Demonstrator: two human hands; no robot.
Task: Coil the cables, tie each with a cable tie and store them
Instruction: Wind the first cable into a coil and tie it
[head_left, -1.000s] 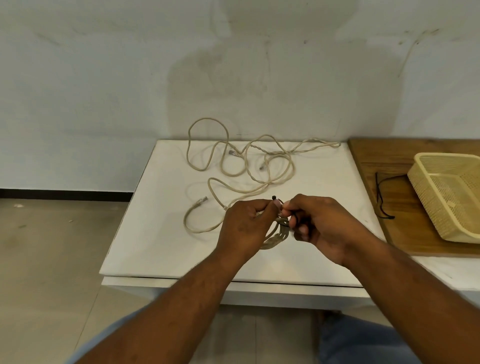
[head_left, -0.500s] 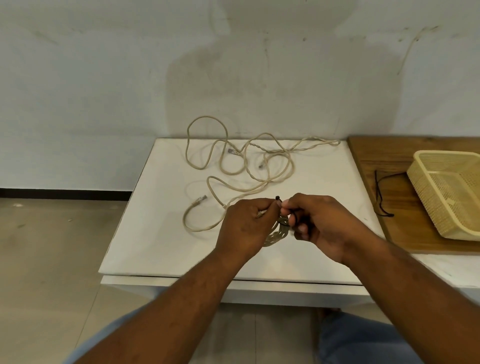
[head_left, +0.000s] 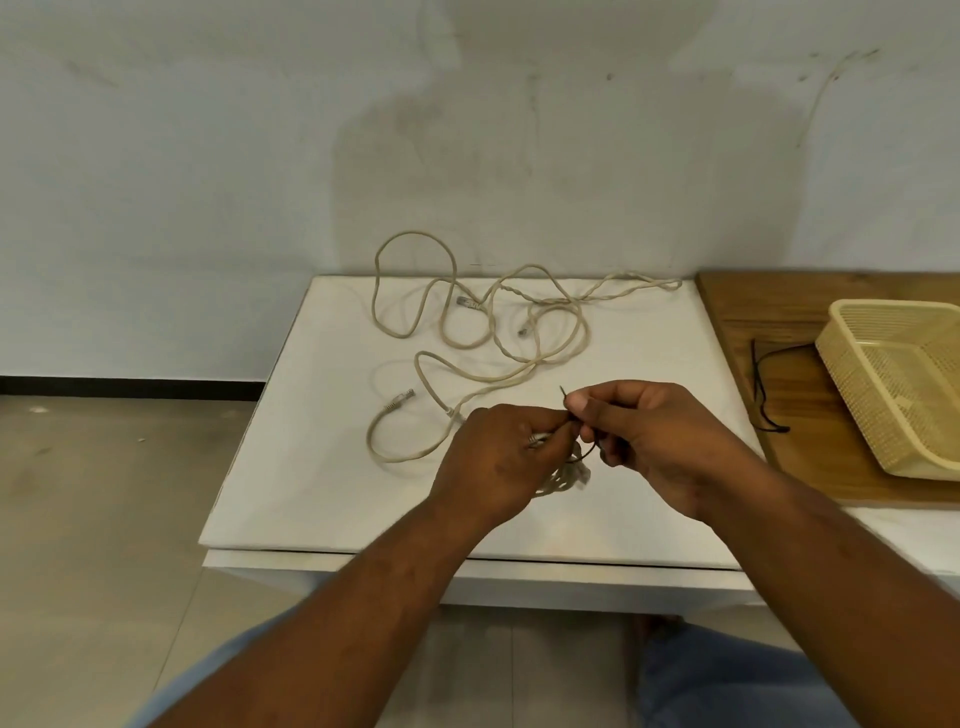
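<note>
A small coil of beige cable (head_left: 563, 479) hangs under my hands, over the white table (head_left: 322, 467). My left hand (head_left: 501, 457) grips the coil, mostly hiding it. My right hand (head_left: 649, 436) pinches a thin black cable tie (head_left: 586, 456) that loops round the coil, its tip poking up past my thumb. Loose beige cables (head_left: 498, 332) lie tangled across the back of the table, with plugs showing. Another black cable tie (head_left: 763, 395) lies on the wooden board (head_left: 769, 306) at the right.
A cream plastic basket (head_left: 904, 384) stands on the wooden board at the far right. The wall runs right behind the table. Tiled floor lies to the left and below the table's front edge.
My right hand has drawn a little to the right and up, away from my left hand, with the black tie showing as a loop between them. The coil has sunk slightly.
</note>
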